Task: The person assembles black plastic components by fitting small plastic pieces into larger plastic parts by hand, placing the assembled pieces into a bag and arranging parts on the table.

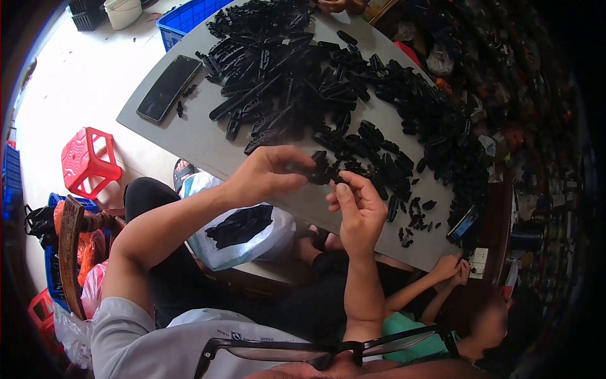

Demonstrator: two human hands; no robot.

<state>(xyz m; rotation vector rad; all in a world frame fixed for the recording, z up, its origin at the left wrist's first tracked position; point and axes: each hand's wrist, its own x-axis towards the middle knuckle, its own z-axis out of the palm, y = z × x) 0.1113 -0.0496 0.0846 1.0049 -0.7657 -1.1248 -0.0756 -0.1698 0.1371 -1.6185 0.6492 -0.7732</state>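
Observation:
Above the near edge of the grey table [208, 136], my hands are close together. My left hand [268, 174] curves its thumb and fingers around a small black plastic part [320, 167], whose outline merges with the dark pieces behind it. My right hand [358, 205] is pinched just beside that part; thumb and forefinger meet at its edge, and what lies between them is too small to make out. Beyond my hands spreads a big heap of long black plastic pieces [265, 82]. Smaller black bits [416, 215] lie to the right.
A black phone [168, 88] lies at the table's left. Below the edge, a white bag [221, 249] holds black pieces. On the floor stand a red stool [91, 161] and a blue crate [183, 25]. At right, another person's hands [451, 268] are near a second phone [464, 224].

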